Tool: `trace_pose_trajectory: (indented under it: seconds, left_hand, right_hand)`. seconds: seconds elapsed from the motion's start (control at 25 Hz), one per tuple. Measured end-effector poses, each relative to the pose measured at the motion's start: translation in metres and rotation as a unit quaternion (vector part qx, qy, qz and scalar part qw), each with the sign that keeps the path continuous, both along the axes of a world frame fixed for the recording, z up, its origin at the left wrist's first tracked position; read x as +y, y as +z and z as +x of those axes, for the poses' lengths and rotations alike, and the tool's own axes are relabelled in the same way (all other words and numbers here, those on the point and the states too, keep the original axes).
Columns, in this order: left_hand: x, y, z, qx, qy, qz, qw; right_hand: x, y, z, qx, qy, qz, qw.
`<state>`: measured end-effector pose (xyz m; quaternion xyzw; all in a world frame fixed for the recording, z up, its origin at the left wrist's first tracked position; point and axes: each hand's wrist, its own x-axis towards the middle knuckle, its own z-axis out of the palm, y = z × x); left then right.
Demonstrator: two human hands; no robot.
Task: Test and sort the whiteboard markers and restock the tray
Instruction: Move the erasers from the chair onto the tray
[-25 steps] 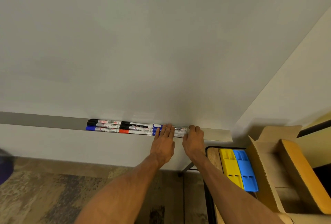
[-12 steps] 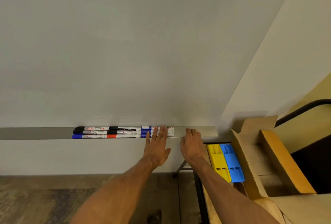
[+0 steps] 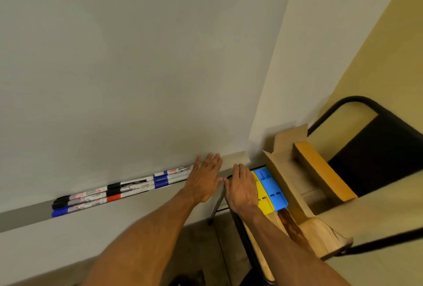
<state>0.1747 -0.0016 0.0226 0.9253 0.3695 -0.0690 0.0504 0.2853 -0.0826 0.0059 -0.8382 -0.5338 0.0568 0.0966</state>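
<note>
Wooden bench [image 3: 320,237] stood nearest, on your right, carrying a yellow organizer [image 3: 263,196] and an open cardboard box [image 3: 288,185]. Your right grip [image 3: 242,188] hovered flat above its edge, fingers straight, holding nothing. Your left grip [image 3: 203,179], likewise spread flat, covered the right end of the tray [image 3: 23,219], where the markers [image 3: 128,188] lay in rows under the whiteboard [image 3: 137,79].
</note>
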Motion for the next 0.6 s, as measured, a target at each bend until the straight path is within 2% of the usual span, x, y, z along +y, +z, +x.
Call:
trace_pose_trajectory:
  seconds: [0.32, 0.48, 0.6]
  left_hand:
    - [0.011, -0.011, 0.045, -0.036, -0.171, 0.019, 0.984]
    - [0.009, -0.024, 0.060, -0.048, -0.263, -0.038, 0.963]
    - [0.008, -0.043, 0.069, -0.040, -0.281, -0.102, 0.953]
  right_hand:
    - [-0.018, -0.007, 0.001, 0.063, -0.161, -0.025, 0.985]
    - [-0.025, -0.019, -0.005, 0.083, -0.225, -0.048, 0.970]
    - [-0.039, -0.031, -0.008, 0.059, -0.265, -0.056, 0.961]
